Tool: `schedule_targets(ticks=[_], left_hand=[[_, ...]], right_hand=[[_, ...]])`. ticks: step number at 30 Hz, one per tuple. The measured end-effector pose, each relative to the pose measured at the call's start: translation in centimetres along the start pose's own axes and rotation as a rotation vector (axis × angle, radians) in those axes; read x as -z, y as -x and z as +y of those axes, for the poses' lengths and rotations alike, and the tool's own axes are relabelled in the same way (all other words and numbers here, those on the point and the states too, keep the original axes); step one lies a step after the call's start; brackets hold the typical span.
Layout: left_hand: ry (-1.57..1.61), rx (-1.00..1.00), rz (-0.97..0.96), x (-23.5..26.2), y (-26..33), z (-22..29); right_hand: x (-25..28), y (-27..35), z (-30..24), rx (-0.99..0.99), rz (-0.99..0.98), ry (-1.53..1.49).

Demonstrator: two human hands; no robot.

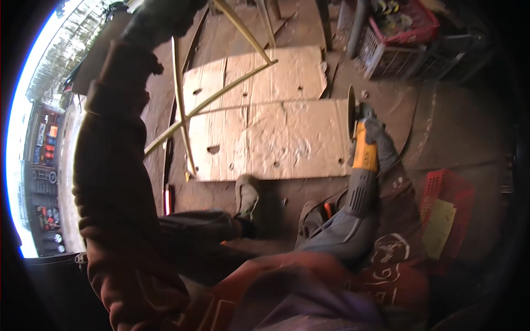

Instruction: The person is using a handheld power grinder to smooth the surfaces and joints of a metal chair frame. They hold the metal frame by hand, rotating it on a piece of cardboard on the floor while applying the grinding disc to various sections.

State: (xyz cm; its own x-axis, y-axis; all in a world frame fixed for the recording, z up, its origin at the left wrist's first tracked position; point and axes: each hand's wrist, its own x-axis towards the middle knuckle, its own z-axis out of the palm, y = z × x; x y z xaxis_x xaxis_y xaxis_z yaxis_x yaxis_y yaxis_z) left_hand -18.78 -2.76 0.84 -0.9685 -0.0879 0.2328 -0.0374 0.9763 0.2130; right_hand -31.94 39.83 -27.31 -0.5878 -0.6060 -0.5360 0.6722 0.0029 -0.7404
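Observation:
My right hand [385, 148], in a dark glove, is wrapped round the yellow and grey body of an angle grinder [365, 151]. The grinder's thin disc [351, 113] stands edge-on at its far end, apart from the metal frame. At the upper left my left hand [163, 23], in a dark glove, is closed at the top of a frame of thin brass-coloured metal tubes [223, 91]. Its fingers are partly lost in shadow. The frame's crossing tubes stand over flattened cardboard [276, 135] on the floor.
Crates [381, 58] stand at the upper right, with a red bin [406, 22] of small parts on top. A red basket [436, 193] with a yellowish sheet is at the right. My shoe [247, 196] touches the cardboard's near edge. Daylight and shelving show far left.

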Motion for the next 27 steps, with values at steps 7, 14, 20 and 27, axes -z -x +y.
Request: schedule_targets(ticks=[7,14,20,27], left_hand=[[-0.688,-0.311,-0.246,-9.6,1.4,2.4],[0.217,0.739,-0.369,-13.1,0.9,8.4],[0.129,0.72,0.021,-16.1,2.0,10.2],[0.218,0.919,-0.033,-15.6,1.2,7.1]], right_hand=[[-1.5,-0.8,1.8,-0.059,-0.049,0.172],[-6.5,-0.2,7.5,-0.265,-0.205,0.344],[-10.6,-2.0,11.5,-0.356,-0.284,0.105],[-15.4,-5.6,20.4,-0.361,-0.197,0.018]])
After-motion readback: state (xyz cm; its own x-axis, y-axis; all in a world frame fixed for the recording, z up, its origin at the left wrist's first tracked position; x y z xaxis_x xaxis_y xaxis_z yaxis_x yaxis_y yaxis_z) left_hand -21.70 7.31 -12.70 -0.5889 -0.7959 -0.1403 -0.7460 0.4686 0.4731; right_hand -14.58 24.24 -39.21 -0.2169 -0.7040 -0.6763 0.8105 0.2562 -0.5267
